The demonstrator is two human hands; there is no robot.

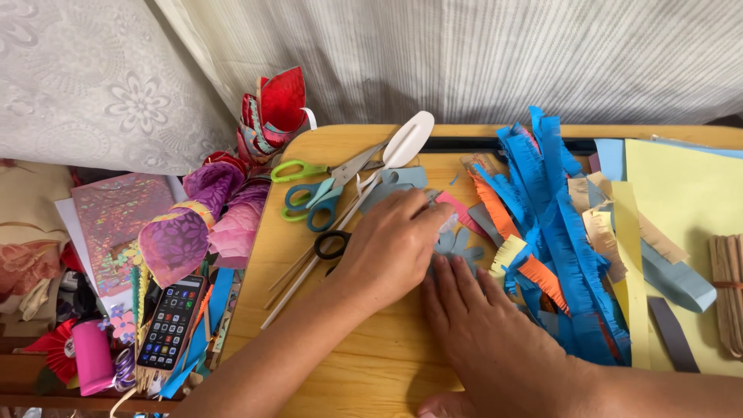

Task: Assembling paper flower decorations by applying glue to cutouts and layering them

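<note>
**Two hands press a grey-blue paper cut-out on a cluttered craft table**

Head view: a wooden table (371, 364) with a rounded far-left corner stands before a pale striped curtain (480, 54); a white flower-patterned cloth (93, 77) hangs past its left edge.

The left hand (391, 248) lies palm down near the table's middle, fingers curled onto a small grey-blue paper cut-out (458, 241) with rounded lobes. The right hand (484, 325) lies flat just nearer, fingertips touching the cut-out's near edge. The two hands are close together, neither closed around anything. The cut-out lies flat; half covered, its long axis cannot be told.

Toward the far-left corner lie green-handled scissors (298, 170), blue-handled scissors (313, 205) and black-handled scissors (333, 244), with a white paddle-shaped tool (409, 139) whose long handle runs diagonally toward the near-left.

Right of the hands, fringed blue paper strips (565, 232) pile with orange fringed strips (503, 217); pale yellow paper sheets (689, 193) reach the right edge, beside a bundle of wooden sticks (727, 286).

Beyond the left edge sit purple and pink patterned paper flowers (201, 224), and a smartphone (172, 321).
</note>
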